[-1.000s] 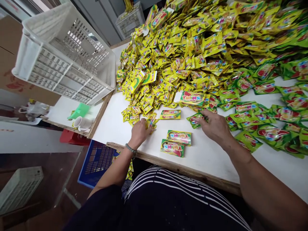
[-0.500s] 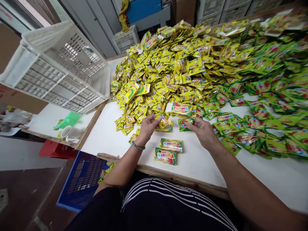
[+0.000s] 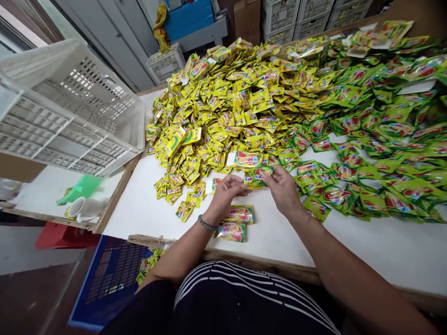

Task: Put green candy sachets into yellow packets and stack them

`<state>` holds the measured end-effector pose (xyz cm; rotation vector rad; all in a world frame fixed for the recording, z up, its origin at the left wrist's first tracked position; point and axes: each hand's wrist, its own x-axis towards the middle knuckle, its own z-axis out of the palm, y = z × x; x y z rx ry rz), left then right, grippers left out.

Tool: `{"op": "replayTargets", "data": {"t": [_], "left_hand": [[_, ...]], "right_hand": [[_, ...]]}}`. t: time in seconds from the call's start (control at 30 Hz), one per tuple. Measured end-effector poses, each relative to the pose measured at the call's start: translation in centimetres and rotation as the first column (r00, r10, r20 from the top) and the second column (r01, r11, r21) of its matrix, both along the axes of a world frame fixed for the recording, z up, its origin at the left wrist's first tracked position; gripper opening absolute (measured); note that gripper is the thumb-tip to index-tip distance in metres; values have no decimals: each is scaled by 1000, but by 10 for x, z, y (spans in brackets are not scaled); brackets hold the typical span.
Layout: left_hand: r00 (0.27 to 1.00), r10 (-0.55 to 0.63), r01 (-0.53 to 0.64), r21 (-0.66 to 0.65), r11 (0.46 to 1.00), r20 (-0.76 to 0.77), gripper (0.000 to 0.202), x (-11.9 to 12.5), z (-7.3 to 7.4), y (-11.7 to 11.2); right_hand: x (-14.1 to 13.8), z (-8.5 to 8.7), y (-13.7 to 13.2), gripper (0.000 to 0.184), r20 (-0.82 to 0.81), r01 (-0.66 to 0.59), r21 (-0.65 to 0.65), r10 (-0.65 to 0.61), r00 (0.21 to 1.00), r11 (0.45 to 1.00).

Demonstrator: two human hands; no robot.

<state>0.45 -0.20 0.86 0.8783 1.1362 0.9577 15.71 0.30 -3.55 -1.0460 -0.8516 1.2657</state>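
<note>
My left hand point(image 3: 225, 193) and my right hand point(image 3: 283, 188) meet above the white table point(image 3: 146, 209), both pinched on a small bunch of candy sachets point(image 3: 257, 176), green and yellow. Just below my left wrist lie two finished packs point(image 3: 234, 224) labelled in red and green. A similar pack with a white card point(image 3: 244, 159) rests at the foot of the big heap of yellow sachets point(image 3: 226, 97). The heap of green sachets point(image 3: 377, 130) spreads to the right of my right hand.
A white plastic crate point(image 3: 66, 111) stands tilted at the left on a lower table with a white cup point(image 3: 82, 208) and a green scoop point(image 3: 80, 188). A blue crate point(image 3: 108, 279) sits on the floor below the table's edge. More crates point(image 3: 279, 18) stand behind.
Both hands lifted sachets off the table and came together in the middle, the left from the yellow heap, the right from the green. The camera tilted up and shifted.
</note>
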Motion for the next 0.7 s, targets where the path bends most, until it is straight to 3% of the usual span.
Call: {"op": "replayTargets", "data": {"t": [0.1, 0.3, 0.4, 0.43, 0.5, 0.57, 0.6, 0.63, 0.7], "left_hand": [[999, 0, 0, 13, 1000, -35, 48, -1, 4, 6], [998, 1, 5, 97, 995, -67, 52, -2, 2, 3], [942, -83, 141, 158, 977, -325, 51, -19, 8, -1], [867, -77, 200, 202, 959, -492, 53, -27, 10, 0], [585, 1, 363, 263, 894, -811, 63, -44, 12, 4], [272, 43, 549, 192, 813, -961, 70, -56, 10, 10], [171, 27, 625, 129, 770, -985, 66, -60, 8, 14], [112, 3, 683, 79, 726, -994, 59, -63, 5, 17], [87, -18, 765, 56, 641, -996, 50, -64, 0, 21]], "right_hand": [[0, 3, -1, 34, 70, -39, 36, 37, 997, 999], [-5, 7, -5, 40, 41, -101, -7, 101, 994, 995], [-3, 2, -5, 37, 95, -64, 28, 61, 994, 998], [-2, 0, -4, 35, 118, -33, 46, 27, 993, 998], [0, -7, -2, 33, 169, 20, 66, -31, 985, 998], [1, -13, 1, 32, 221, 33, 69, -48, 974, 997], [2, -16, 2, 32, 244, 28, 69, -44, 969, 997], [3, -18, 3, 31, 266, 19, 71, -38, 963, 997], [5, -22, 5, 29, 322, 12, 87, -40, 946, 996]]}}
